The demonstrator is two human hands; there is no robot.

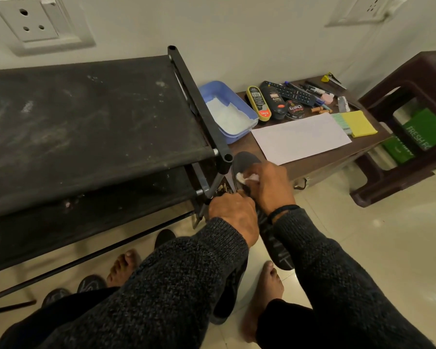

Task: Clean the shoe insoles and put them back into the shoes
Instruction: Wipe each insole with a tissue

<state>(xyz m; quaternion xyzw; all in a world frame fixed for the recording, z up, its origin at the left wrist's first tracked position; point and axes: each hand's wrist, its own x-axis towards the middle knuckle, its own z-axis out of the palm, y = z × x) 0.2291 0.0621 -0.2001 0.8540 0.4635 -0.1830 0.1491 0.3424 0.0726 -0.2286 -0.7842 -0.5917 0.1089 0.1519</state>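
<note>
- Your right hand (268,183) pinches a white wipe (247,178) and presses it against the dark insole (244,162), so the pad of the wipe does the rubbing, not your skin.
- Your left hand (233,217), just nearer you, is curled round the insole's near end; that grip looks meant to brace it in the air while the other hand scrubs. How far the fingers wrap underneath is hidden.
- The insole's far tip pokes out beyond your right hand, close to the corner post of the black shoe rack (86,117) on your left.
- Below your wrists a dark shoe (278,250) lies on the tiled floor, handy for refitting; whether it has its insole I cannot tell.
- Beyond your right hand the low brown table (310,162) carries a blue tub (227,109) of white tissue, within reach for a fresh wipe, then polish containers (272,103) and a sheet of paper (300,137).
- I judge cleaning is mid-way; refitting remains.
</note>
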